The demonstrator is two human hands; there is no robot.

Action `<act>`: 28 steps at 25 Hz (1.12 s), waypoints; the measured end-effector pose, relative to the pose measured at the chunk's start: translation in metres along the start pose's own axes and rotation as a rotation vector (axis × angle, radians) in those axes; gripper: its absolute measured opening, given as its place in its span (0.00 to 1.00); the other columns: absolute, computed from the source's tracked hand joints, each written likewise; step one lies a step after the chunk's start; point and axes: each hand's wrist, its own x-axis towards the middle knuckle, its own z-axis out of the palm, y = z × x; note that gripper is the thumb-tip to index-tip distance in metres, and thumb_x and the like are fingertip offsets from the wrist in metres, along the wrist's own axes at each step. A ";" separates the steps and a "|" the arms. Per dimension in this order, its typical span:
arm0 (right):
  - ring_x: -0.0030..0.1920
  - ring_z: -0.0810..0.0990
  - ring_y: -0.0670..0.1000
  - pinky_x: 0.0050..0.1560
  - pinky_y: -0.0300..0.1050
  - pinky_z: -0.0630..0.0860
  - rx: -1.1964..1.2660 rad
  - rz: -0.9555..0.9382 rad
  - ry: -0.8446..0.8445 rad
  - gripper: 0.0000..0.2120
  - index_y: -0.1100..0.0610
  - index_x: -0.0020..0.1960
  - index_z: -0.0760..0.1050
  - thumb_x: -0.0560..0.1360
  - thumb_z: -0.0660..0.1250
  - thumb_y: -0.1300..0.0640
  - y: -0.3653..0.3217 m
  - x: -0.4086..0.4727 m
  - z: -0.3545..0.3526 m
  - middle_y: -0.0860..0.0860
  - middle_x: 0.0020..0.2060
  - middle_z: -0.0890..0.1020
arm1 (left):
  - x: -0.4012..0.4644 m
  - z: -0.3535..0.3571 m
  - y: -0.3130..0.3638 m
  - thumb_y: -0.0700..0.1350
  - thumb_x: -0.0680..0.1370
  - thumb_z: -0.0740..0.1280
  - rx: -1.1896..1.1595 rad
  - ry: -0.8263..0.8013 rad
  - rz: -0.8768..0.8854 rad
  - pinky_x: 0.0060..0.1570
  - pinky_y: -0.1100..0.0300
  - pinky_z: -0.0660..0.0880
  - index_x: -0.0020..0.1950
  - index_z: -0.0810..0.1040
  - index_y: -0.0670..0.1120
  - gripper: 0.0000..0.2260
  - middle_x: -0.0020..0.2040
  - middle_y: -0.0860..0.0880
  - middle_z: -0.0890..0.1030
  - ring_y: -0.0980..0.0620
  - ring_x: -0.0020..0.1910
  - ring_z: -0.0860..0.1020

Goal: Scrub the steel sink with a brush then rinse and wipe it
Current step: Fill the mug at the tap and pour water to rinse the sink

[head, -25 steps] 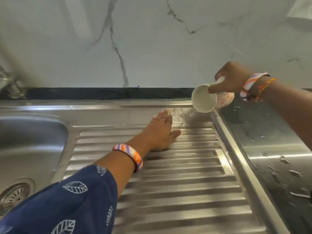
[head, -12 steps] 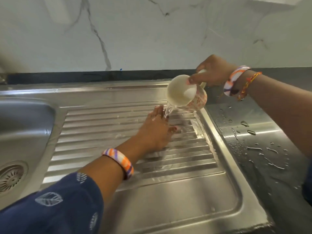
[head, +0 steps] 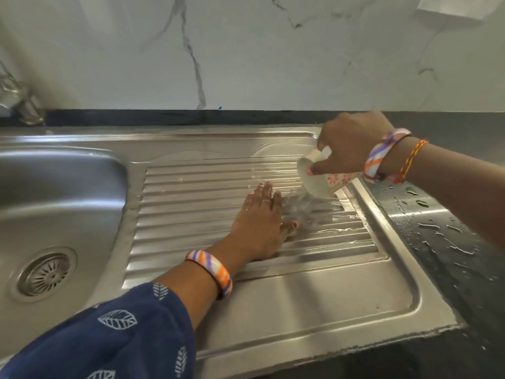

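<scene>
The steel sink's ribbed drainboard (head: 191, 192) fills the middle of the view, with its basin (head: 60, 192) and round drain (head: 43, 273) at the left. My left hand (head: 259, 222) lies flat on the ribs, fingers straight and pointing away from me. My right hand (head: 349, 146) grips a white cup with a pink flower print (head: 322, 181), tipped steeply mouth-down over the drainboard's right side. Water spills from the cup onto the ribs just right of my left fingers. No brush is in view.
A dark wet countertop (head: 442, 228) with scattered drops runs along the right of the sink. A marble wall (head: 246, 50) rises behind. Part of a tap (head: 19, 102) shows at the far left. The drainboard's flat front part (head: 314, 310) lies near me.
The cup has dropped lower and moved right, tipping further so more water spreads on the ribs. My left hand stays flat on the drainboard. The view has shifted back toward the basin.
</scene>
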 end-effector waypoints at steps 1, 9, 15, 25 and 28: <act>0.40 0.69 0.50 0.40 0.39 0.63 -0.004 -0.019 0.009 0.23 0.49 0.53 0.78 0.70 0.62 0.33 -0.017 0.001 -0.006 0.48 0.41 0.77 | -0.009 -0.002 -0.013 0.58 0.81 0.47 -0.002 0.002 -0.016 0.74 0.52 0.37 0.77 0.42 0.40 0.32 0.77 0.39 0.40 0.44 0.77 0.38; 0.39 0.71 0.51 0.30 0.36 0.58 0.011 -0.118 0.076 0.22 0.51 0.54 0.79 0.71 0.62 0.36 -0.161 0.042 -0.061 0.49 0.40 0.75 | -0.091 -0.022 -0.139 0.58 0.81 0.49 -0.026 0.004 -0.121 0.75 0.54 0.42 0.77 0.44 0.39 0.33 0.78 0.42 0.44 0.46 0.77 0.42; 0.33 0.70 0.51 0.31 0.37 0.60 0.027 -0.210 0.103 0.21 0.55 0.46 0.78 0.73 0.60 0.37 -0.254 0.089 -0.087 0.49 0.31 0.71 | -0.142 -0.042 -0.249 0.57 0.81 0.51 0.062 0.050 -0.227 0.75 0.53 0.48 0.77 0.50 0.40 0.31 0.78 0.42 0.51 0.45 0.77 0.48; 0.27 0.71 0.48 0.27 0.39 0.64 1.022 0.241 -0.248 0.19 0.56 0.25 0.72 0.66 0.71 0.45 -0.370 0.174 -0.062 0.49 0.24 0.72 | -0.117 -0.175 -0.435 0.59 0.79 0.57 -0.568 0.481 -0.584 0.42 0.57 0.66 0.40 0.72 0.41 0.22 0.39 0.45 0.75 0.46 0.41 0.73; 0.29 0.71 0.45 0.28 0.37 0.66 1.394 0.396 -0.332 0.14 0.54 0.30 0.73 0.68 0.72 0.49 -0.405 0.185 -0.048 0.47 0.27 0.74 | -0.090 -0.188 -0.445 0.57 0.77 0.63 -0.624 0.510 -0.592 0.36 0.59 0.68 0.36 0.73 0.41 0.20 0.34 0.45 0.76 0.47 0.37 0.75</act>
